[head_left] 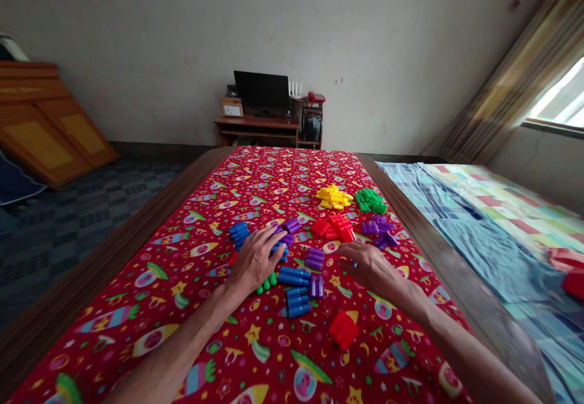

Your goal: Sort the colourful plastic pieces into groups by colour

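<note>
My left hand [256,253] lies palm down over a loose cluster of ridged plastic blocks, its fingers stretched out. Around it are blue blocks [239,232], a purple block [292,226] and a green block [268,282], partly hidden by the hand. My right hand [368,265] is curled just above the cloth, with a bit of a blue block [352,263] showing at its fingertips; the rest is covered. Between the hands lie a purple block [314,258], a long blue block [294,276] and another purple block [316,286]. Nearer me are a blue block [298,303] and a red block [344,330].
Farther off sit single-colour heaps: yellow blocks [334,196], green blocks [370,200], red blocks [334,227] and purple blocks [379,231]. A red patterned cloth [255,361] covers the wooden table [438,258]. A bed [483,233] adjoins on the right; a monitor desk [258,125] stands beyond.
</note>
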